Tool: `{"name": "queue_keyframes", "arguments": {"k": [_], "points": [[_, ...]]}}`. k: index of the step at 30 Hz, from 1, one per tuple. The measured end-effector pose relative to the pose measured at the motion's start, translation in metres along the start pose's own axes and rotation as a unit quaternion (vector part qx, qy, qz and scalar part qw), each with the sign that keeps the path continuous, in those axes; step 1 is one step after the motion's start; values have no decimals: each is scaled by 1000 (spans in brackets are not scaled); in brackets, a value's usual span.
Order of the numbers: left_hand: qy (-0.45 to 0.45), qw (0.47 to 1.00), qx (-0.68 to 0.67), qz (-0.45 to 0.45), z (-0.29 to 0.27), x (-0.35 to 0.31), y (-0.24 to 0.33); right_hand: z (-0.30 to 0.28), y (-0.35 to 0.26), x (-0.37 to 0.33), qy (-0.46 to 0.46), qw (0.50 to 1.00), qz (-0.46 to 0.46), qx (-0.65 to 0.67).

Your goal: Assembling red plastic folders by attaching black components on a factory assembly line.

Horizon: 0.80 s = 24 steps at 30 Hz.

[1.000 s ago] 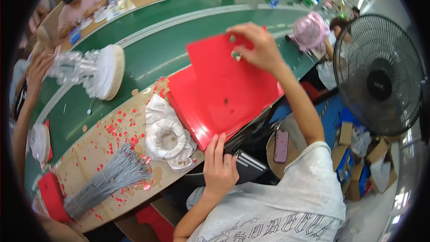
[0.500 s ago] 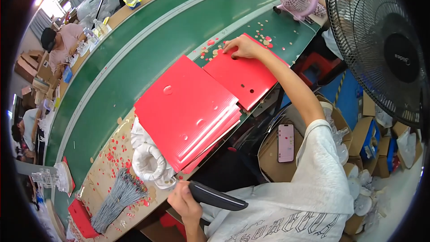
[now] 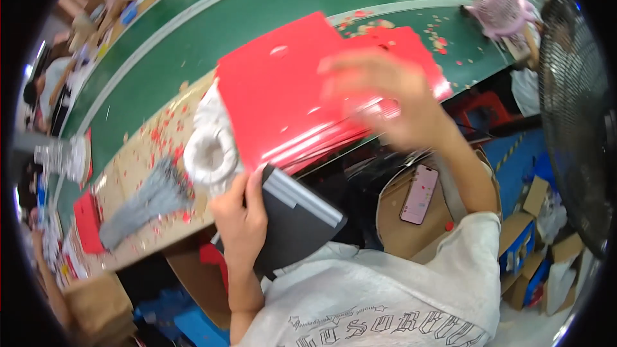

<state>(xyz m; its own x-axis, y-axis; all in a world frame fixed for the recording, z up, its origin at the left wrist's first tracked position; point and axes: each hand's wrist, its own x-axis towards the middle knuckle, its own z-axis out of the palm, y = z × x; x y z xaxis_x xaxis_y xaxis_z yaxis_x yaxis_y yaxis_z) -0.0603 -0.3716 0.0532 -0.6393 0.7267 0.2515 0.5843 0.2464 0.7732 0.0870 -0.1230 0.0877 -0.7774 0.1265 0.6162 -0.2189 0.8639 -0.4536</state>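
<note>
My left hand (image 3: 241,218) is closed on a flat black panel (image 3: 292,234) with pale grey strips along its upper edge, held tilted before my chest. Smeared by motion, my right hand (image 3: 389,93) hovers over the red sheets with its fingers apart and nothing seen between them. Below it lies a stack of glossy red sheets (image 3: 276,90), its near edges fanned out. To the right of the stack is a red sheet with punched holes (image 3: 411,45), partly hidden by my hand.
White rolled cloth (image 3: 211,154) sits left of the stack, beside a bundle of grey wire-like strands (image 3: 151,202) and a red box (image 3: 88,222). Red and tan scraps litter the bench. A phone (image 3: 420,196) rests on a carton; a pink fan (image 3: 498,9) and black fan (image 3: 578,122) stand right.
My right hand has lifted off the holed sheet and come back toward me. The black panel in my left hand has turned from edge-on to show its face. The view has shifted.
</note>
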Motion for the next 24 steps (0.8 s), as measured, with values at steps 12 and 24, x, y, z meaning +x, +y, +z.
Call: {"name": "queue_keyframes", "arguments": {"k": [12, 24], "points": [[18, 999, -27, 35, -8, -5, -29, 114, -76, -50, -10, 990, 53, 128], [28, 996, -83, 20, -10, -12, -45, 127, -85, -50, -1, 994, 44, 98]]}}
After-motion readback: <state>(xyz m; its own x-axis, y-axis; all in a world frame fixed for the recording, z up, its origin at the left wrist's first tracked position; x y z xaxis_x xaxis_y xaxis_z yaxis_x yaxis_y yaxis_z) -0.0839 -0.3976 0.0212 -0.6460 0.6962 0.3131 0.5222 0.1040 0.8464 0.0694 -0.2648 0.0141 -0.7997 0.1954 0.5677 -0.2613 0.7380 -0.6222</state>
